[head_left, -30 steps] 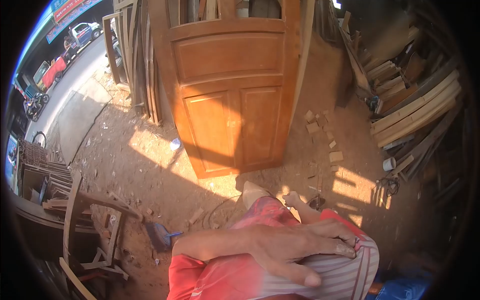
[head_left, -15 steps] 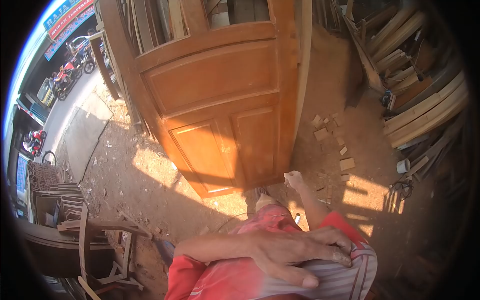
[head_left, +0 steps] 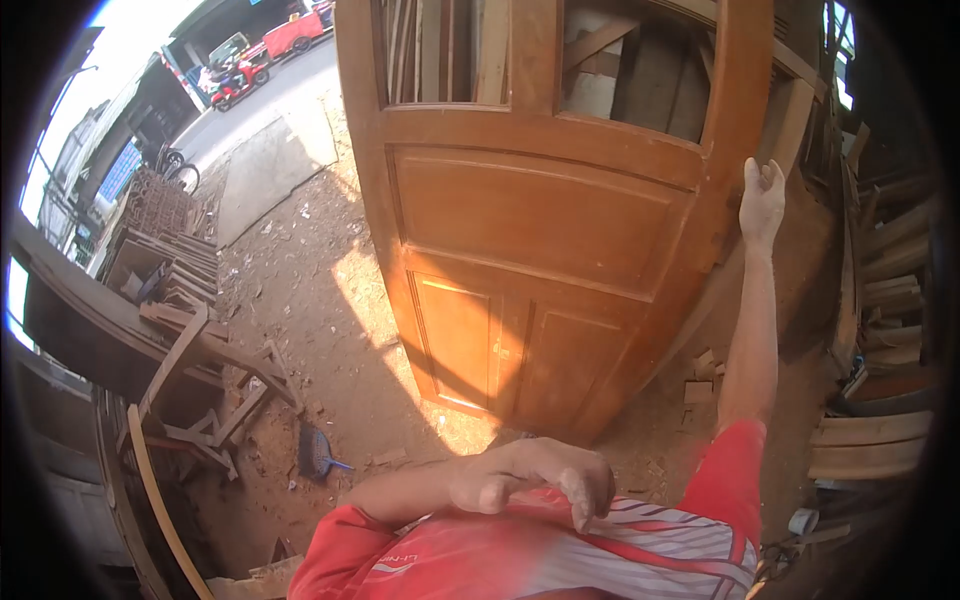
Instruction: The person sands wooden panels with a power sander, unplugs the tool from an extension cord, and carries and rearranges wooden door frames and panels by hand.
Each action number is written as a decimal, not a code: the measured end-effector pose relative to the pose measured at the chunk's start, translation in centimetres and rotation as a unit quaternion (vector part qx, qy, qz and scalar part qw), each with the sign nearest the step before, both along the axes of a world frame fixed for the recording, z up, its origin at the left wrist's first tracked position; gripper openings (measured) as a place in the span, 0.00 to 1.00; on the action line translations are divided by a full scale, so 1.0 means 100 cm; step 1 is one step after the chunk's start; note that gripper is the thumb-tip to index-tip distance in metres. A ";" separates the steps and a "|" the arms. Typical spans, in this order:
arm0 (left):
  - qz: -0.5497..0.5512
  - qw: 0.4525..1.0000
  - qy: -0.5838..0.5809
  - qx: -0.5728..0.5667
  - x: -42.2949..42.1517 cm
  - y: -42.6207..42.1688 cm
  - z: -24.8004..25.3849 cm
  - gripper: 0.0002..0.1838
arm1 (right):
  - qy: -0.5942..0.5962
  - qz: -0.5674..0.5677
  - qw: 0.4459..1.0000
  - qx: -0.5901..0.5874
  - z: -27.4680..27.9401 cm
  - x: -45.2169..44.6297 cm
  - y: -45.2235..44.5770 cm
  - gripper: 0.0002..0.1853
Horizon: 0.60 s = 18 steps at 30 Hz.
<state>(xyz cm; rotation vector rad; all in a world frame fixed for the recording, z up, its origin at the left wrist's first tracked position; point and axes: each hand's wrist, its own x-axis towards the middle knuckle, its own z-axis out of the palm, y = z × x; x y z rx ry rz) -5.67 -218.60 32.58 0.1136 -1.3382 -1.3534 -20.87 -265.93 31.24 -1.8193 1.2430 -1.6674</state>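
Note:
In front of me stands a brown panelled wooden door (head_left: 530,205), upright, with two tall openings in its upper part. My right hand (head_left: 762,205) is stretched out at the door's right edge, fingers pointing up and apart with nothing between them. Whether it touches the edge I cannot tell. Across my chest, close to the red and striped shirt (head_left: 640,545), my left hand (head_left: 535,480) hovers with loosely bent, spread fingers and holds nothing. The door's foot is partly lit by sun.
Wooden frame pieces (head_left: 215,400) lie at the left, with a blue dustpan (head_left: 318,452) on the dirt floor. Stacked boards (head_left: 870,445) line the right side. Small wood offcuts (head_left: 698,390) lie right of the door. Beyond is a street with a red motorbike (head_left: 238,82).
My right hand has risen from beside the door's foot to its right edge, higher up. My left hand has lifted off the shirt. The view has turned, and the door sits further right.

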 end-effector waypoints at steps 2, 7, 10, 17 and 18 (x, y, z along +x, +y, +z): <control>0.069 0.994 0.068 -0.055 0.009 0.006 0.013 0.52 | 0.008 0.005 1.000 0.022 0.019 0.012 -0.041 0.46; 0.117 0.986 0.082 -0.084 0.019 0.030 0.057 0.52 | -0.015 0.106 0.984 0.141 0.047 0.024 -0.078 0.48; 0.115 0.988 0.044 -0.089 0.019 0.037 0.067 0.51 | -0.185 0.212 0.929 0.241 0.036 0.024 -0.088 0.49; 0.137 0.984 0.020 -0.110 0.026 0.070 0.075 0.50 | -0.194 0.178 0.953 0.149 0.036 0.042 -0.052 0.49; 0.143 0.983 0.021 -0.113 0.028 0.077 0.075 0.49 | -0.191 0.182 0.953 0.149 0.041 0.041 -0.045 0.48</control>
